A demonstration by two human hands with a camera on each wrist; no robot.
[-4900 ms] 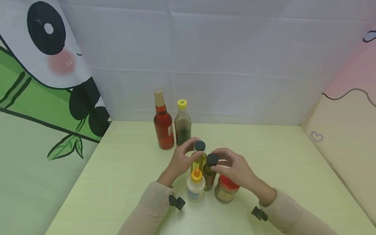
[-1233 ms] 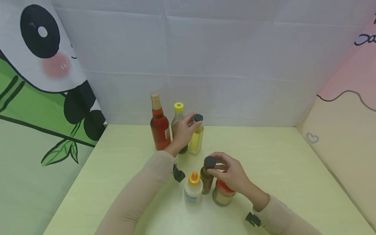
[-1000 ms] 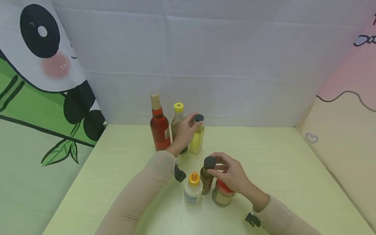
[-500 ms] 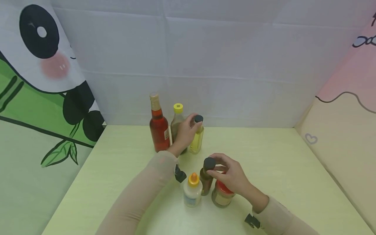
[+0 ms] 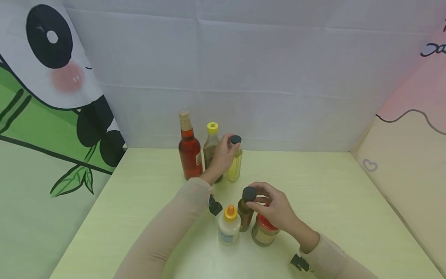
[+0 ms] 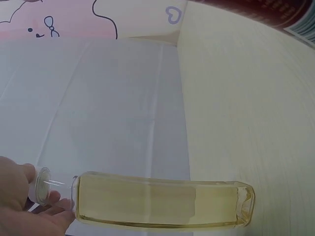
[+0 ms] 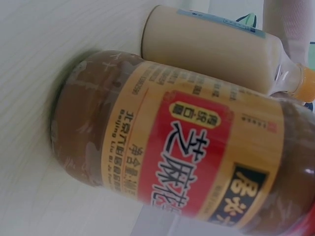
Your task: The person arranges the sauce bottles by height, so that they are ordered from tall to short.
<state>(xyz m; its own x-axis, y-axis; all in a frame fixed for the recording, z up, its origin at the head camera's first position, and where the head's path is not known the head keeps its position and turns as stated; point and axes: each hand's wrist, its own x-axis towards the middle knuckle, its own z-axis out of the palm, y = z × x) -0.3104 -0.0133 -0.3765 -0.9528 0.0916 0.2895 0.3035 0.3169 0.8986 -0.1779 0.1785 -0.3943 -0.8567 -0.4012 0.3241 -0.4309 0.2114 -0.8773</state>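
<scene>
My left hand grips the neck, just under the dark cap, of a clear bottle of yellow oil. That bottle stands upright at the back of the table; in the left wrist view the fingers curl round its glass neck. Nearer the front, my right hand pinches the black cap of a dark brown bottle between thumb and fingers. A red-lidded jar of brown paste sits beneath that hand, and a cream-filled squeeze bottle with an orange tip stands left of the brown bottle. The right wrist view hides my right hand.
A tall red bottle and a yellow-capped bottle stand at the back, left of the oil; my left hand partly covers the latter. A pale cloth wall rises behind the light table, with printed side panels.
Since the oldest frame, my left hand has carried the oil bottle from the front cluster back beside the yellow-capped bottle. My right hand keeps its hold on the brown bottle; the last second shows almost no motion.
</scene>
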